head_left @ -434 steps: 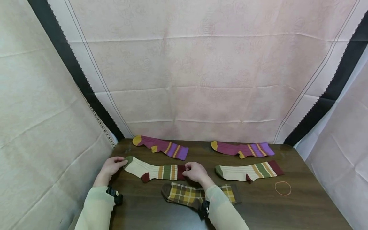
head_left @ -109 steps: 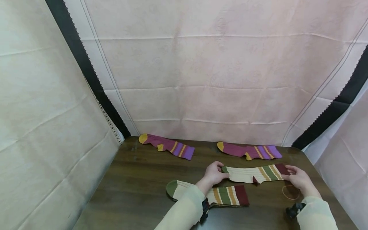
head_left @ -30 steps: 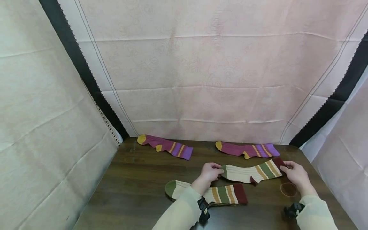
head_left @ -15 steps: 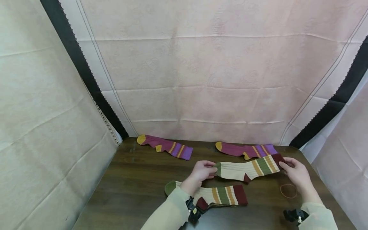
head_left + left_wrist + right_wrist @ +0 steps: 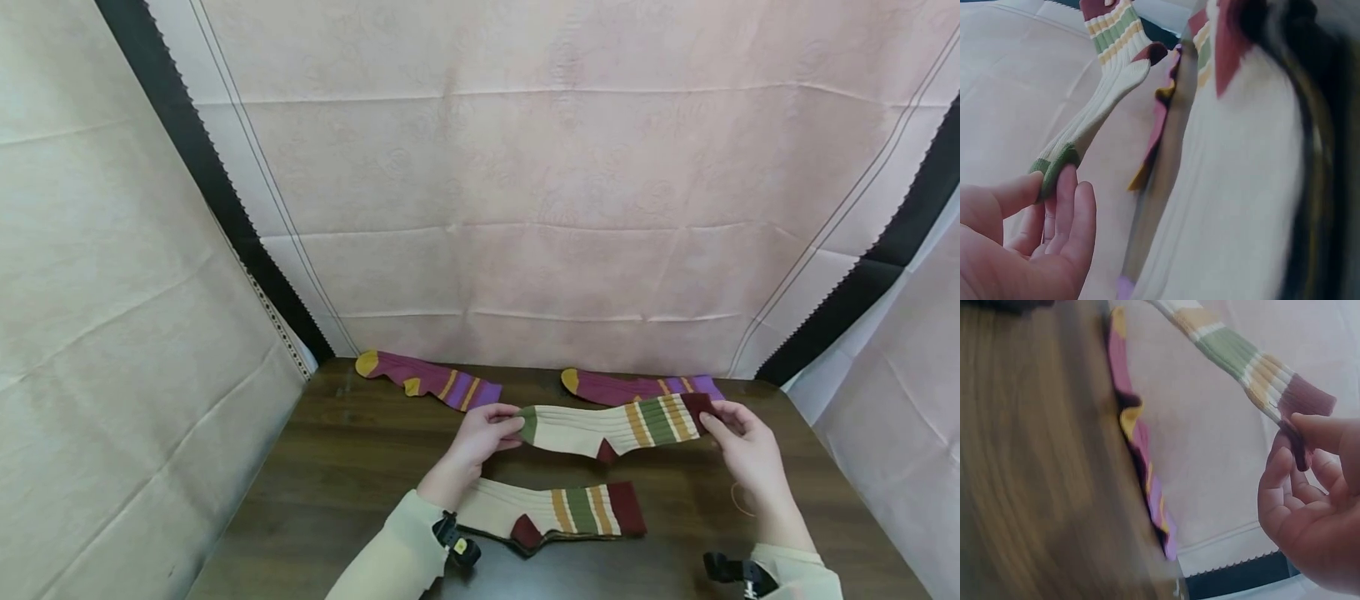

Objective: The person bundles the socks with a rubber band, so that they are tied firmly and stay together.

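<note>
A cream sock (image 5: 577, 429) with green toe, maroon heel and cuff, and green and mustard stripes is stretched level above the table between both hands. My left hand (image 5: 480, 442) pinches its green toe between thumb and fingers; the left wrist view shows the toe (image 5: 1057, 169) in that pinch. My right hand (image 5: 750, 446) pinches the maroon cuff (image 5: 1307, 400) at the other end. Below, a matching cream sock (image 5: 540, 507) lies on top of a darker one, of which only an edge shows. My left wrist hides the stack's toe end.
Two purple socks with yellow toes lie along the back of the wooden table (image 5: 337, 467): one at left (image 5: 427, 379), the other at right (image 5: 607, 387), partly behind the held sock. A thin elastic loop (image 5: 738, 500) lies by my right wrist. Fabric walls (image 5: 525, 208) enclose the table.
Both hands have lifted the cream sock off the table and carried it leftward, toward a place above and behind the stacked socks. The stacked and purple socks have stayed put.
</note>
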Motion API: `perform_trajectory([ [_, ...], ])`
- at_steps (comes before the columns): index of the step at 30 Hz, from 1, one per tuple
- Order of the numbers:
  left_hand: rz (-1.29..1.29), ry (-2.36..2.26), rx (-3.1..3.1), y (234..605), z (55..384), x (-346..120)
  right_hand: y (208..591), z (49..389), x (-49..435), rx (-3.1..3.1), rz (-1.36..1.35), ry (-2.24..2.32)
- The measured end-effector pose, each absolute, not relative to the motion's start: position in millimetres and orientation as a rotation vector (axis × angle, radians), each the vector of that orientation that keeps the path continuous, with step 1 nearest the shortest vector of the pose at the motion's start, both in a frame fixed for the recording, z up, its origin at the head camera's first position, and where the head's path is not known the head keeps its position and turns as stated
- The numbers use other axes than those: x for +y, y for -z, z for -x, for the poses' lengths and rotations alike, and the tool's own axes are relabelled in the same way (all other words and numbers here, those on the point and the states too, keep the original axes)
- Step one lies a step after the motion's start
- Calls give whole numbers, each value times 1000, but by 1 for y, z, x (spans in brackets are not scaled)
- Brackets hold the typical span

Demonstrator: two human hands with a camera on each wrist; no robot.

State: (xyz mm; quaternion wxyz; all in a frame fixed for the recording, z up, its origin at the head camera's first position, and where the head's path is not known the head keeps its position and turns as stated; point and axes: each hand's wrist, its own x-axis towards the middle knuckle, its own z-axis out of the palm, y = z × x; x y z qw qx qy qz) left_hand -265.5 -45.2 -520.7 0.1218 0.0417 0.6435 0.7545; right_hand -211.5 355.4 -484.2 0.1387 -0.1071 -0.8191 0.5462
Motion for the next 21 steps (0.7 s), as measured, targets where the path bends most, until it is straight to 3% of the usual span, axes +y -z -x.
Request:
perform_trajectory([
  [21, -116, -2166, 1989, 514, 232, -146, 488, 190, 315, -2528, -240, -1953],
])
